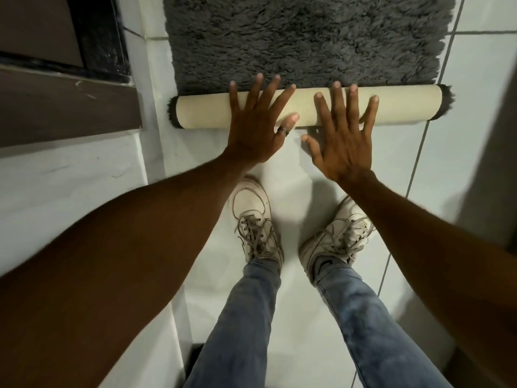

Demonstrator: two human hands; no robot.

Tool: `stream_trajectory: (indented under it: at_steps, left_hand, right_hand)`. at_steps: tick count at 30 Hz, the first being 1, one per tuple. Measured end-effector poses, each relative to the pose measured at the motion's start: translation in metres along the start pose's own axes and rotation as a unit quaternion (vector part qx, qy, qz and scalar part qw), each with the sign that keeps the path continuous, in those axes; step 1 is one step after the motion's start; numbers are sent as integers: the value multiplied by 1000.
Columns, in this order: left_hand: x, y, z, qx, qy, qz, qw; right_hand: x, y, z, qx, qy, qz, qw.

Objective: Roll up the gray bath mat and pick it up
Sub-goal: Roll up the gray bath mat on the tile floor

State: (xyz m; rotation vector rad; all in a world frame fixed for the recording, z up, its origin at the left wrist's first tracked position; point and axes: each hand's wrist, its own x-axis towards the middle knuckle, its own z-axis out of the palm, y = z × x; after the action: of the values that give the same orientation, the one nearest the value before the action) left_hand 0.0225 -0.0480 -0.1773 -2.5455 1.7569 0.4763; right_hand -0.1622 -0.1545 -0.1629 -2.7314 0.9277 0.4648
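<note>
Both the left hand (258,127) and right hand (345,138) lie flat, fingers spread wide, on the part-rolled gray bath mat (307,43) on the tiled floor (475,93).

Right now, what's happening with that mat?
A person standing on the white tile floor is rolling up the gray bath mat. The near end is already wound into a roll with its cream backing facing out. The left hand and right hand lie open and flat, fingers spread across the roll. Most of the mat lies unrolled beyond it, and nothing has been lifted yet.
</note>
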Motion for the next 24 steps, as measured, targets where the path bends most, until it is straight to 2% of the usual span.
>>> stream_trajectory:
  at_steps: [5,9,11,14,16,18,20,22,24]
  left_hand:
    - [14,-1,-3,30,52,-18,998]
    - [17,8,-6,47,34,-31,998]
    - [22,7,-9,37,33,-44,998]
    - [31,4,-18,18,49,-37,998]
    - [27,4,-21,10,52,-12,999]
    - [15,12,-22,7,38,20,999]
    - [3,19,-18,-2,16,22,1000]
    - [-3,23,-13,5,14,4,1000]
    - [8,20,-13,12,11,0,1000]
  right_hand:
    - [38,8,-13,-18,-25,-1,1000]
    - [59,19,-33,-15,-20,-27,999]
    - [71,25,-42,-5,-43,-45,998]
    - [95,36,-55,39,-138,-58,988]
    - [106,43,-63,112,-238,-41,964]
    - [107,48,-65,119,-312,-21,942]
    - [97,46,-63,52,-276,-31,959]
    - [76,39,-59,35,-145,-38,988]
    - [51,34,-50,60,-1,-18,998]
